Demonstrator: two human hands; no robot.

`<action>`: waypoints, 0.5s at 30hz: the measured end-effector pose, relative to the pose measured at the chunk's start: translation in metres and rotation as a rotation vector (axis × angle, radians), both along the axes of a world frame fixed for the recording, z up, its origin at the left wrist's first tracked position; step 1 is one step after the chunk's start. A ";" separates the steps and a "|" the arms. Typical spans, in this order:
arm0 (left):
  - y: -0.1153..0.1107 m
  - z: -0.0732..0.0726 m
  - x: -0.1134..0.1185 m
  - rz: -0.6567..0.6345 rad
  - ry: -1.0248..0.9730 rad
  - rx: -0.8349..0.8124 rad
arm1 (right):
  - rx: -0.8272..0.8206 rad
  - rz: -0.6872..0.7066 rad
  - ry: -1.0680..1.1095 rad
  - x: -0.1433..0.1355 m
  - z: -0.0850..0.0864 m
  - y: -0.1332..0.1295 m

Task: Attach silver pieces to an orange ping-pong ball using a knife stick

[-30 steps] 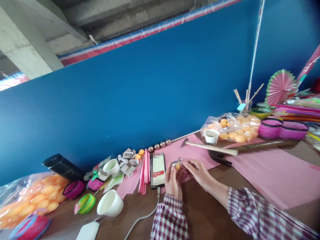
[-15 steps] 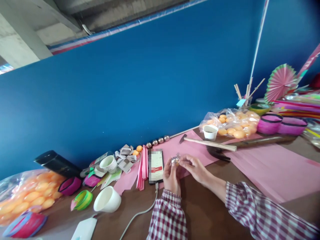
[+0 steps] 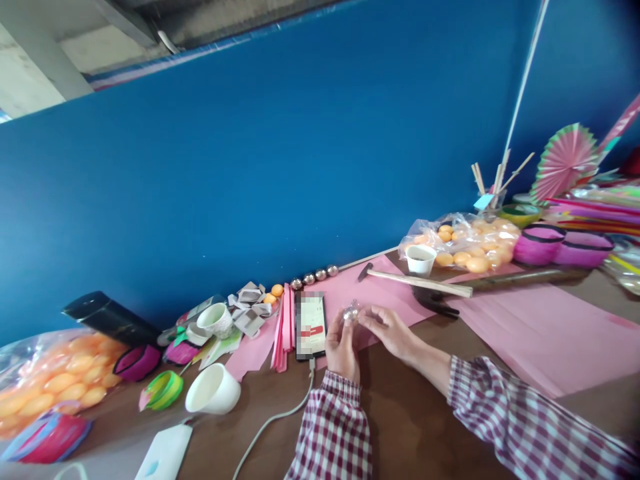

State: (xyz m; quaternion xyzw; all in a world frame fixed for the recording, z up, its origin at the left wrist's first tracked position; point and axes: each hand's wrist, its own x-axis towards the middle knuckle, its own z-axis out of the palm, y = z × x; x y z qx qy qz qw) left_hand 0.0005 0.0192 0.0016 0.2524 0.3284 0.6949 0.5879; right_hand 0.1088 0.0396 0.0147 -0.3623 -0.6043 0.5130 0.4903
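My left hand (image 3: 343, 353) is closed around a small, shiny silver ball (image 3: 351, 312) with a crinkled top, like foil. The fingertips of my right hand (image 3: 393, 333) pinch at the ball's right side. Both hands are just above the brown table, by the edge of a pink paper sheet (image 3: 385, 292). Directly left of my left hand lies a phone (image 3: 311, 327) with its screen lit and a cable plugged in. Behind the hands, several silver balls (image 3: 321, 275) sit in a row along the wall.
A hammer (image 3: 420, 283) lies across the pink paper, beside a small white cup (image 3: 421, 260) and a bag of orange balls (image 3: 477, 260). On the left stand a larger white cup (image 3: 214, 392), folded pink strips (image 3: 283, 333) and another bag of orange balls (image 3: 65, 380). A blue wall (image 3: 280, 147) rises behind.
The view has shifted slightly. My right fingers have drawn in a little around the silver ball, and its crinkled top looks lower and more rounded. My left hand keeps its hold.
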 end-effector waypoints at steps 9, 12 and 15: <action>0.000 0.001 0.000 0.010 0.028 -0.010 | -0.015 0.008 -0.027 0.001 0.003 0.000; -0.001 0.001 0.000 0.011 0.035 -0.020 | -0.015 0.008 -0.023 0.001 0.005 -0.002; 0.000 0.000 0.000 0.001 0.029 -0.011 | -0.027 0.002 -0.030 0.002 0.007 -0.002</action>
